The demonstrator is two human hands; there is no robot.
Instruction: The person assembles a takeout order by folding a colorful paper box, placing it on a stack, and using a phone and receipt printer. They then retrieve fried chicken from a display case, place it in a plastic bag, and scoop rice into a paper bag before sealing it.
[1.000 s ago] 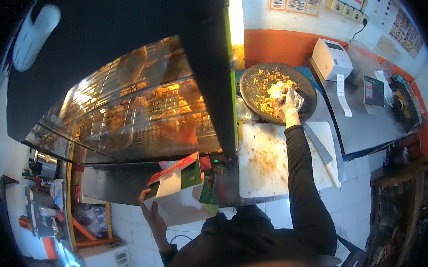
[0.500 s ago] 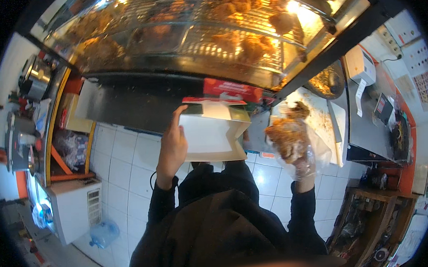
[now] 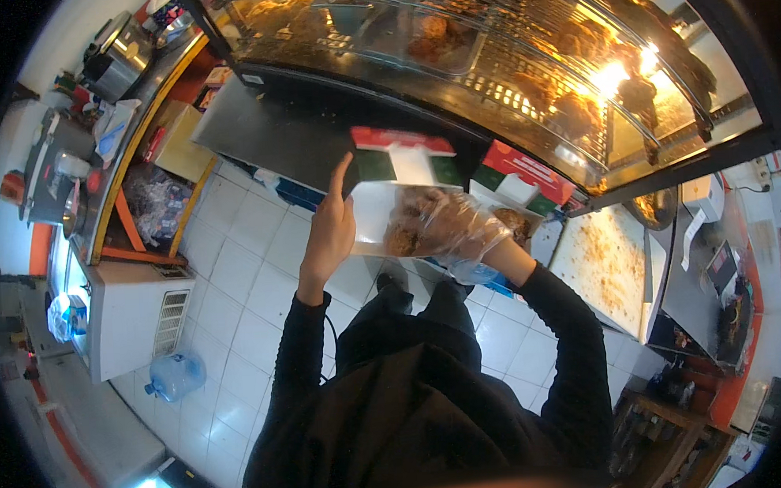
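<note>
My left hand (image 3: 330, 229) grips the left side of an open cardboard box (image 3: 371, 211), white inside with a red and green lid flap standing up, its index finger stretched along the edge. My right hand (image 3: 460, 227), in a loose clear plastic glove, reaches into this box. Its fingers close over brown fried chicken (image 3: 401, 237), which partly shows beneath the glove; the glove's sheen hides the fingertips. Just right of it, a second open box (image 3: 542, 179) with a red flap holds more fried chicken (image 3: 515, 223), partly behind my right wrist.
A lit glass display cabinet (image 3: 505, 79) with fried chicken on racks rises over the dark counter (image 3: 287, 126). To the right lie a crumb-covered cutting board (image 3: 612, 259) and a broad blade (image 3: 655, 270). A blue water bottle (image 3: 177, 377) lies on the tiled floor at left.
My right hand has carried the fried chicken leftward from beside the cutting board into the box. My left hand still holds the box. The view has turned, and the second box shows more fully.
</note>
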